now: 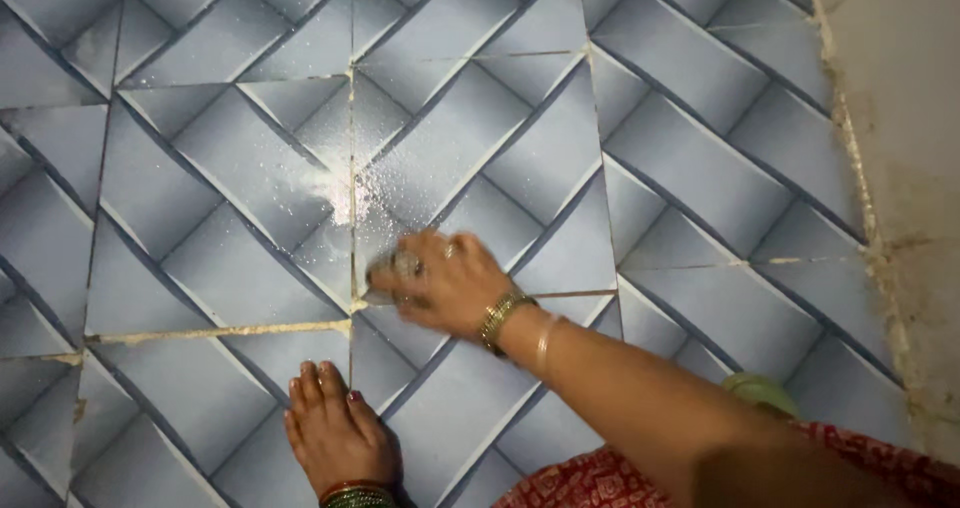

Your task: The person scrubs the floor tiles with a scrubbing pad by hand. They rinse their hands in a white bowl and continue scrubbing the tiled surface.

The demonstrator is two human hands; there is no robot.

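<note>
Where the blue-grey patterned floor tiles (250,278) meet along pale grout lines (215,332), a scatter of white powder (335,193) lies over one joint, just above the right hand (445,283). That hand, with bangles (500,318) at the wrist, is clenched on a small scrubbing pad (392,271) pressed to the tile beside the vertical grout line, though motion blur hides the pad's exact shape. A bare foot (335,433) with an anklet rests on the tiles below the hand.
</note>
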